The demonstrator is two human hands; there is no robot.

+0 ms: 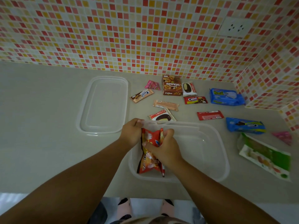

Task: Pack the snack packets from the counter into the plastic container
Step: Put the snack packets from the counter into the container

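A clear plastic container [215,152] sits on the grey counter in front of me. Inside its left end lies a red and orange snack bag [149,164]. My right hand [163,147] presses down on the bag and grips its upper part. My left hand [131,132] holds the container's far left corner and touches the bag's top edge. Several packets lie behind the container: a Choco Pie packet [161,116], a brown Collon box [171,85], a red Cream-O packet [195,100] and a blue packet [226,97].
The container's clear lid [103,104] lies flat to the left. At the right are another blue packet [245,124], a green and white packet [265,155], a pink sachet [283,136] and a red bar [210,115]. A tiled wall with a socket [236,27] rises behind.
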